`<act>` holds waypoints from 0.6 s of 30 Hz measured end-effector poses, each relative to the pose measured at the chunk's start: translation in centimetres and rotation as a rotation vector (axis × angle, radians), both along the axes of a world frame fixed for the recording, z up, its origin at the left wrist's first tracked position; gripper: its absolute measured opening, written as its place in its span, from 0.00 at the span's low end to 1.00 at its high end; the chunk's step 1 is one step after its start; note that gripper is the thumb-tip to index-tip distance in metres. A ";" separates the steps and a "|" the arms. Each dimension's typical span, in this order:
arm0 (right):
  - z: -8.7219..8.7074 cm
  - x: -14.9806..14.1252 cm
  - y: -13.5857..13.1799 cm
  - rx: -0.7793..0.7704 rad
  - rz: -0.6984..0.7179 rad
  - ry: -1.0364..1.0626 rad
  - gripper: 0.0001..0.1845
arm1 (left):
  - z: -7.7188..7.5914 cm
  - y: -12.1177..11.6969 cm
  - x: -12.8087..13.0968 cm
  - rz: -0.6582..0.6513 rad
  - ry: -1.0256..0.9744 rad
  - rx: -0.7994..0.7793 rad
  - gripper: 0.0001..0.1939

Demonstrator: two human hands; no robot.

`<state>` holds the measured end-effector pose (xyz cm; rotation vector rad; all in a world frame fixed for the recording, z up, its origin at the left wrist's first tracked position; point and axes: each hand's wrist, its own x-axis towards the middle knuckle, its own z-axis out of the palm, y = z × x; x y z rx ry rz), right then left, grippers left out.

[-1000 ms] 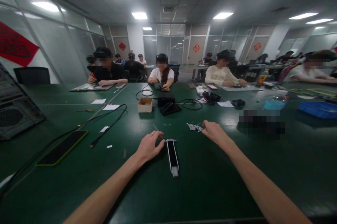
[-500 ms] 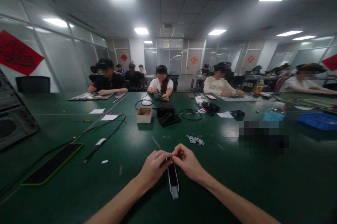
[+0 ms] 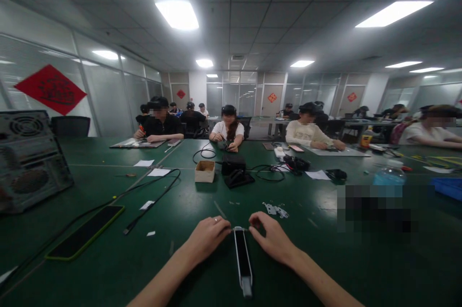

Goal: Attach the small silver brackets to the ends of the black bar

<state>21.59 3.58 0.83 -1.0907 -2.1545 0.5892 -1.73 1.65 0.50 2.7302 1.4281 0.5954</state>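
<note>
A narrow device with a black face and a white rim point(image 3: 243, 254) lies lengthwise before me on the green table, its grey end towards me. My left hand point(image 3: 209, 238) is at the left of its far end, fingers pressed together. On the other side, my right hand point(image 3: 273, 238) is curled, with thumb and fingertip closed near the same end. A thin crosspiece point(image 3: 239, 229) runs across that end between my fingertips. Whatever each pinch holds is too small to make out. Several small silvery metal plates point(image 3: 276, 210) lie just beyond my right hand.
A phone with a green edge point(image 3: 86, 233) and a black cable point(image 3: 153, 201) lie to the left, near a computer case point(image 3: 34, 160). Ahead are a small cardboard box point(image 3: 204, 172) and a black stand point(image 3: 238, 177). A bottle of blue liquid point(image 3: 390, 177) stands right. Co-workers sit opposite.
My right hand has come from the metal plates to the device's far end, met my left fingers there, and now sits slightly apart from them. The view has tilted up.
</note>
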 end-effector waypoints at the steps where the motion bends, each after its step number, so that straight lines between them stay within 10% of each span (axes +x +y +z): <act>1: 0.0 0.2 0.1 -0.015 -0.006 -0.048 0.09 | 0.3 0.0 -0.2 0.021 0.032 -0.037 0.09; 18: -1.3 -0.1 0.4 0.058 0.005 -0.204 0.14 | 1.1 -0.2 0.0 0.096 0.080 -0.183 0.10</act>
